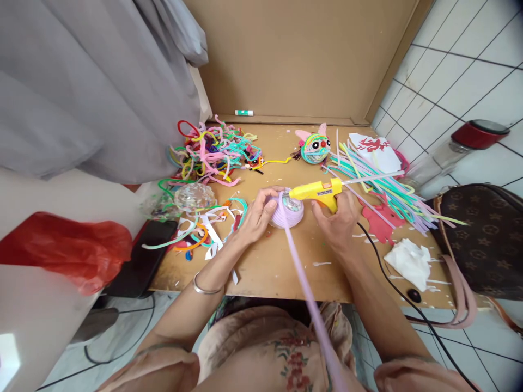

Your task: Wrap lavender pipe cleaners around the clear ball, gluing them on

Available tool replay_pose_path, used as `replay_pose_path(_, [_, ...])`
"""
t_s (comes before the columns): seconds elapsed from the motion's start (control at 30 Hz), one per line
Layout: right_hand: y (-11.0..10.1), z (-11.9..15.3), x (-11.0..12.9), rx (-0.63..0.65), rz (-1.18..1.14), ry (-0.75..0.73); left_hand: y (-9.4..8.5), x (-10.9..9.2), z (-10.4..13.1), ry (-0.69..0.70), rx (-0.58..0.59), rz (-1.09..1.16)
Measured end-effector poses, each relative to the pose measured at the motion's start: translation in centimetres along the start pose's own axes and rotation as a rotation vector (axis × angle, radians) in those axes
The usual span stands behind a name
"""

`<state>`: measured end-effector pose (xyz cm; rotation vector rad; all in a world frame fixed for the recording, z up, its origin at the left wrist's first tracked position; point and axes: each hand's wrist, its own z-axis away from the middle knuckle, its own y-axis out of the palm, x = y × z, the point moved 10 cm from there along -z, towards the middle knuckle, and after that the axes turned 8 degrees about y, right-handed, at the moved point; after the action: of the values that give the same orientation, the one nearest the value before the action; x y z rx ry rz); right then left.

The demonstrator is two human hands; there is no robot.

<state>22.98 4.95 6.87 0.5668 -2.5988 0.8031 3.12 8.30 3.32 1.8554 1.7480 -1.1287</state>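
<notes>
Mid-table, a round ball (291, 216) is wrapped partly in lilac pipe cleaner, with a clear, shiny patch still showing on its upper right. My left hand (260, 214) grips it from the left side. From the ball a loose lilac pipe cleaner (304, 277) runs down toward my body. My right hand (338, 218) is closed round the handle of a yellow glue gun (316, 190), whose nozzle meets the top of the ball. A clear glue stick (373, 177) juts from the gun's back, and a black cord (379, 258) trails off to the lower right.
Tangled coloured pipe cleaners (216, 152) and a clear ball (194, 197) lie left. Behind stands a decorated ball with eyes and pink ears (314, 147). Straight pipe cleaners (384, 185), crumpled tissue (408, 264), a glass bottle (433, 163) and a brown bag (482, 234) are right.
</notes>
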Motion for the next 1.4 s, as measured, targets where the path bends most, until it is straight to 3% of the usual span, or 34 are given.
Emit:
replay_pose_path(0.17, [0.1, 0.1, -0.1, 0.004, -0.003, 0.007, 0.2, -0.2, -0.1, 0.037, 0.048, -0.079])
replay_pose_path(0.4, [0.6, 0.1, -0.2, 0.051, -0.009, 0.070, -0.1, -0.4, -0.3, 0.095, -0.011, -0.166])
replay_pose_path(0.83, [0.1, 0.3, 0.2, 0.006, 0.024, 0.001, -0.9, -0.3, -0.1, -0.037, -0.086, -0.164])
replay_pose_path(1.4, [0.7, 0.1, -0.1, 0.088, -0.026, 0.033, -1.0, 0.0, 0.1, -0.031, -0.089, -0.164])
